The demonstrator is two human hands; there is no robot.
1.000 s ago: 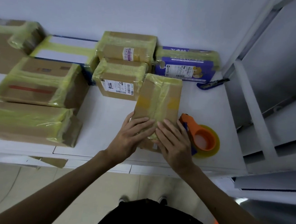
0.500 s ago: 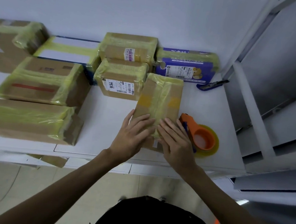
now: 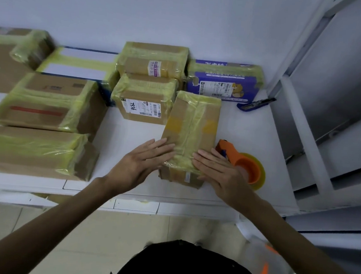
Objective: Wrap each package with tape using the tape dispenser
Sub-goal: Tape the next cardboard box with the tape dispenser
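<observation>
Far left, at the back against the wall (image 3: 183,19): a brown box (image 3: 14,61) banded in yellowish tape (image 3: 30,45). In front of it, a taped box with a red stripe (image 3: 47,106), and nearest the front edge of the table (image 3: 250,129), a long taped box (image 3: 31,152) lying crosswise. Behind the striped one, a flat white box (image 3: 82,65) with blue edges, crossed by tape. Toward the middle, a small box with a white label (image 3: 143,102), touching a taped box with a purple sticker (image 3: 152,62) just behind it.

Then the left hand (image 3: 139,164), laid flat, fingers (image 3: 162,146) straight and slightly apart, tips pressing the near left edge of the package (image 3: 191,124). The package itself flat on the white table, long side running away from the person, tilted a little to the right, a band of yellowish tape down its length and over the near end, far corner just beside the labelled box. On its near right corner, the right hand (image 3: 223,176), also flat, fingers (image 3: 206,158) straight and close together, pressing down on the tape.

Behind the package, against the wall, a purple box (image 3: 224,82) with taped top. Just right of the right hand and partly hidden by it, the orange tape dispenser (image 3: 246,165) resting on the table with its yellowish roll; touching the hand or not, impossible to tell. Further back, a blue cutter (image 3: 256,103) lying beside the purple box. Far right, a grey metal rack (image 3: 301,132).
</observation>
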